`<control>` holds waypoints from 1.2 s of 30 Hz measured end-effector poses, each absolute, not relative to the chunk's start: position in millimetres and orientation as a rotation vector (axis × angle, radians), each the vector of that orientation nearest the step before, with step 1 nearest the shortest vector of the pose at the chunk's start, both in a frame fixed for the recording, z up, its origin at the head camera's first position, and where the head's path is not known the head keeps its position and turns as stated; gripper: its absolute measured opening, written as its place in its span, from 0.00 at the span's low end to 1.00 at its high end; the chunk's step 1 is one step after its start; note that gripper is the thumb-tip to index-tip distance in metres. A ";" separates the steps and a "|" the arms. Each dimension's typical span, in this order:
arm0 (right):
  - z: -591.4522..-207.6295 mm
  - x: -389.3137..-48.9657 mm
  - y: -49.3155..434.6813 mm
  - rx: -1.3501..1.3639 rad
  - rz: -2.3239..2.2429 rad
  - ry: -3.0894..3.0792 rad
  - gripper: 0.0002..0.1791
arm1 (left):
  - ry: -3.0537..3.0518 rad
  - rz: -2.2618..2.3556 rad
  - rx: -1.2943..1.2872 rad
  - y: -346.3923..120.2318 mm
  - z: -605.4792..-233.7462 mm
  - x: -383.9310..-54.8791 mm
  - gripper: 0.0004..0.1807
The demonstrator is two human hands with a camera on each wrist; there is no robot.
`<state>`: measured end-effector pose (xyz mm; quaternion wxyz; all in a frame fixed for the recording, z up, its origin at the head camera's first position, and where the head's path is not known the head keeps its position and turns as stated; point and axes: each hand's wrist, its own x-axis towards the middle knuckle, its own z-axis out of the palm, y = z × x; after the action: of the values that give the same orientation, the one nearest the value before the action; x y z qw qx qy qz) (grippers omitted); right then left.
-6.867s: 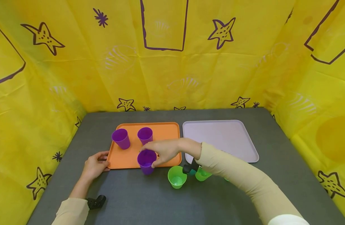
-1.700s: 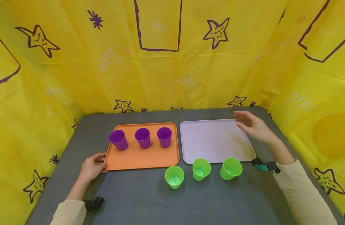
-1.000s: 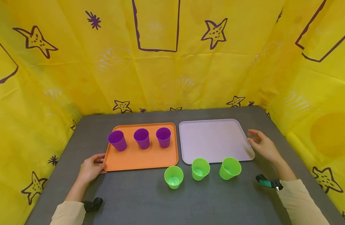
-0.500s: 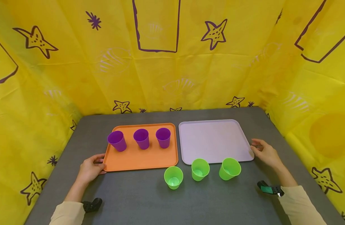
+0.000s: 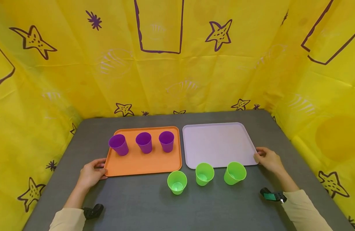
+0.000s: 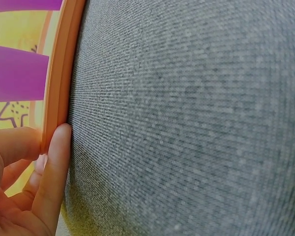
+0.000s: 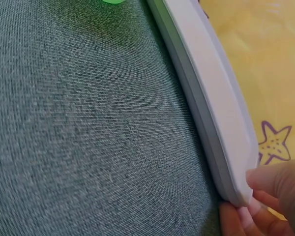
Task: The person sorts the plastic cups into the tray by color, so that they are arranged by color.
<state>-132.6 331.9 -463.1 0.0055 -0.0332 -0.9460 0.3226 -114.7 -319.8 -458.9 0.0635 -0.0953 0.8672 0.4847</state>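
My left hand [image 5: 91, 173] pinches the near left corner of the orange tray [image 5: 142, 165], thumb at the rim and fingers lower down, as the left wrist view shows [image 6: 27, 182]. Three purple cups stand in a row on that tray: left [image 5: 119, 146], middle [image 5: 144, 143] and right [image 5: 167, 142]. At the other side my right hand [image 5: 270, 159] grips the near right corner of the pale lilac tray [image 5: 217, 144]; its thumb [image 7: 268, 177] lies over the rim with the fingers beneath. Nothing stands on the lilac tray.
Three green cups, left [image 5: 177, 183], middle [image 5: 204, 174] and right [image 5: 235, 173], stand on the dark grey table [image 5: 165, 211] in front of the trays. Yellow cloth [image 5: 160, 80] with drawn starfish closes off the back and both sides.
The purple cup my right hand held now stands at the right of the row. That hand swung right, came down along the lilac tray and took its corner; my left hand stayed put.
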 end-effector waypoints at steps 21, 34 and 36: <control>-467.5 -135.0 327.9 -0.179 0.914 -2.943 0.20 | 2.701 1.387 -0.269 -319.0 -452.9 -113.1 0.25; -470.9 -131.6 328.2 -0.220 0.968 -2.904 0.20 | 3.006 1.098 -0.077 -299.9 -417.9 -94.3 0.25; -470.9 -131.6 327.8 -0.225 0.973 -2.908 0.20 | 3.031 1.145 -0.024 -292.3 -412.6 -91.4 0.23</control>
<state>-131.6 327.8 -470.9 0.0337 -0.0733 -0.9452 0.3163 -91.4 -292.3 -412.6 -0.0491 -0.0074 0.9343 0.3531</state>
